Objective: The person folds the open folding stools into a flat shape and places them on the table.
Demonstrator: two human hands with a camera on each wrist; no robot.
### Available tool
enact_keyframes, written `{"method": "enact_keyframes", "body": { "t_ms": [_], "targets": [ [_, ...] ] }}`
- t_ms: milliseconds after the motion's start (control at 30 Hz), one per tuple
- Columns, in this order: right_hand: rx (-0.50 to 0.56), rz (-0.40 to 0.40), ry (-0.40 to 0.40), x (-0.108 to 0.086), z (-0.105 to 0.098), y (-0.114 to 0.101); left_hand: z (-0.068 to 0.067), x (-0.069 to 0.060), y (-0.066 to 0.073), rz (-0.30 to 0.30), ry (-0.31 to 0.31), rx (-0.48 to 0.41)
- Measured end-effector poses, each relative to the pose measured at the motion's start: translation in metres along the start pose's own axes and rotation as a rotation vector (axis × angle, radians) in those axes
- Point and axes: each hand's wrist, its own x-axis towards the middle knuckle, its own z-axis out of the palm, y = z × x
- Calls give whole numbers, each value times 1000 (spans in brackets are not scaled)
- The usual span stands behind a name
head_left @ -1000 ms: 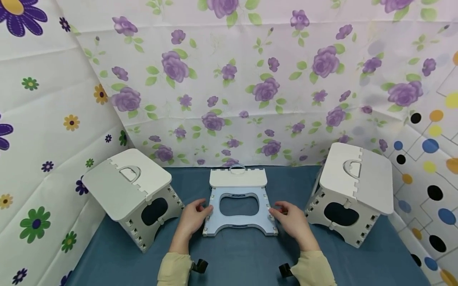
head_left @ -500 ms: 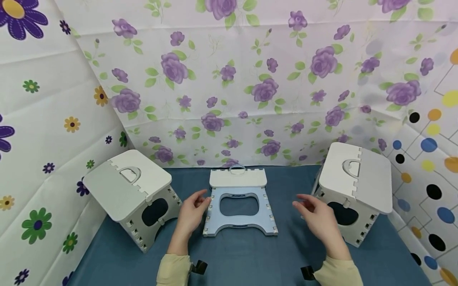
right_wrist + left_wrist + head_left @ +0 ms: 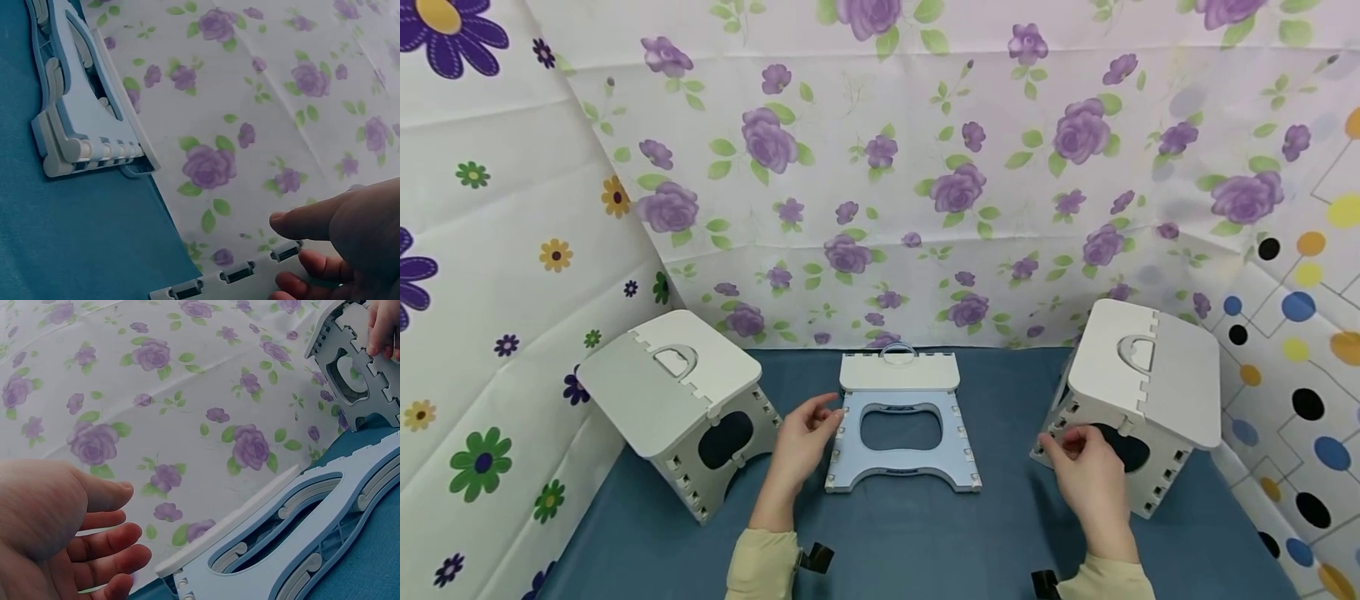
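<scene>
A folded blue and white stool (image 3: 901, 462) lies flat at the middle of the table. My left hand (image 3: 799, 446) is beside its left edge, fingers loosely bent; in the left wrist view a gap shows between this hand (image 3: 75, 537) and the stool (image 3: 275, 550). A standing white stool (image 3: 1180, 367) is at the right. My right hand (image 3: 1093, 483) is at its front left side, holding nothing visible; whether it touches is unclear. In the right wrist view the hand (image 3: 337, 244) has its thumb extended above the stool's notched edge (image 3: 237, 275).
Another white stool (image 3: 670, 383) stands unfolded on the left, angled inward. A blue cloth (image 3: 910, 542) covers the table. Behind the table hangs a flowered cloth (image 3: 895, 200), with patterned cloths on both sides.
My right hand has left the folded stool's right edge and moved right to the right-hand stool. My left hand has drawn back slightly from the folded stool, which has stayed in place.
</scene>
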Motion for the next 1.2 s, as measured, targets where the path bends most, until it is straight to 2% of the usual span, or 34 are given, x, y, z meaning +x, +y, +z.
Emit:
{"method": "enact_keyframes", "body": {
  "t_ms": [167, 367, 433, 633, 767, 933, 1033, 1200],
  "targets": [
    [15, 41, 17, 1, -8, 2, 1, 0, 0, -6, 8, 5],
    [-46, 89, -125, 1, -22, 9, 1, 0, -2, -17, 3, 20],
    [-61, 104, -145, 0, -29, 11, 1, 0, -2, -17, -1, 19],
    [-100, 177, -73, -2, -53, 23, 4, -1, -5, -8, 0, 13],
    [-119, 266, -33, -4, -74, 41, 7, -1, -6, 1, -13, 1],
    [-143, 362, -21, 2, -101, 68, 10, -3, -5, -3, -13, -10],
    [-142, 356, -36, 9, -108, 80, 10, -2, -5, -7, -18, -6],
    [-170, 271, -123, 20, -109, 82, 11, 3, -5, 8, -24, 6]
  ]
}}
